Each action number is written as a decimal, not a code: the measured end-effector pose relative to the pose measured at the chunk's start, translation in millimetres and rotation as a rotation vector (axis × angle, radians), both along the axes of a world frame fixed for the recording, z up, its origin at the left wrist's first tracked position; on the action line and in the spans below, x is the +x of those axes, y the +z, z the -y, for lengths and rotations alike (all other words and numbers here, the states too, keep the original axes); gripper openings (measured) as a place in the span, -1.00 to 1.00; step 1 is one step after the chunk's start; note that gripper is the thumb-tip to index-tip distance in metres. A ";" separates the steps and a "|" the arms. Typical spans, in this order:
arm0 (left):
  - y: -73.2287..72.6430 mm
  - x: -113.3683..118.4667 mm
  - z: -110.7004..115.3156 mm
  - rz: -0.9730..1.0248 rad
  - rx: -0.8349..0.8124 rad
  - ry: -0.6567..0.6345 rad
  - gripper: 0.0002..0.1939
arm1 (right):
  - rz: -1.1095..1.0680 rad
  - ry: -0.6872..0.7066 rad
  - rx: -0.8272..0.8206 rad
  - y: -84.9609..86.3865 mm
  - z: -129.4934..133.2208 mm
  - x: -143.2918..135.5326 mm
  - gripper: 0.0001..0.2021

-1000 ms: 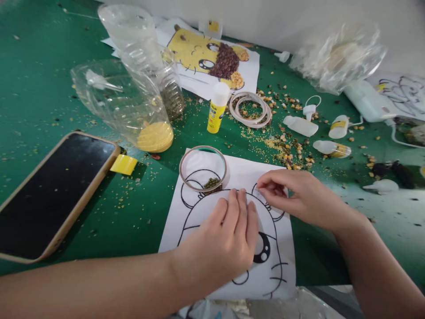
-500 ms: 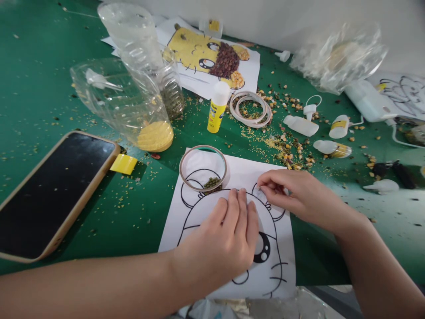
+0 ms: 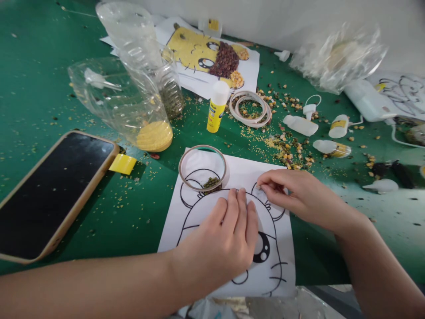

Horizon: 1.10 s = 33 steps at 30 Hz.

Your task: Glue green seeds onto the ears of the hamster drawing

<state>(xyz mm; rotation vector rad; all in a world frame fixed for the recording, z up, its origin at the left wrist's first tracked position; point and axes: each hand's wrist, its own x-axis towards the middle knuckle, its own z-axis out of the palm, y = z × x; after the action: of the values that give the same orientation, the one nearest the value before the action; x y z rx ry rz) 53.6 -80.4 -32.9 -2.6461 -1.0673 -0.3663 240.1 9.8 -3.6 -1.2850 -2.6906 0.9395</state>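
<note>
A sheet of white paper printed with a cartoon animal face in black outline lies at the table's front edge. My left hand rests on its middle, fingers stretched out and covering part of the face. At the drawing's right ear, my right hand pinches thumb and forefinger together just at the paper; whatever is between the fingertips is too small to make out. A thin roll of tape lies over the left ear, with a small heap of green beans seen at its lower edge.
A phone and a yellow tape piece are at left. Behind stand a cut plastic bottle with yellow grains and a glue stick. Tape rings, scattered seeds and small glue bottles lie right, below a seed-decorated picture.
Hardly anything differs. Both hands keep their places on the paper, and the view has shifted very slightly.
</note>
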 end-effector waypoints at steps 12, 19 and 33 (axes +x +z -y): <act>-0.5 0.3 -0.1 0.011 0.009 -0.003 -0.63 | 0.002 0.012 0.008 2.3 0.3 0.9 -0.86; 0.3 0.2 0.3 -0.008 0.002 -0.003 -0.63 | 0.006 -0.005 0.011 1.1 0.3 0.2 -0.87; 1.1 -1.4 1.4 -0.011 -0.004 -0.004 -0.63 | -0.018 0.026 -0.025 1.3 0.4 -0.7 -0.88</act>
<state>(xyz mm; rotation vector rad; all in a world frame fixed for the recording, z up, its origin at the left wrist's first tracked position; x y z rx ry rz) 52.2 -81.8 -31.8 -2.6515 -1.0607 -0.3498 239.3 9.4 -2.3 -1.2424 -2.6969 0.9863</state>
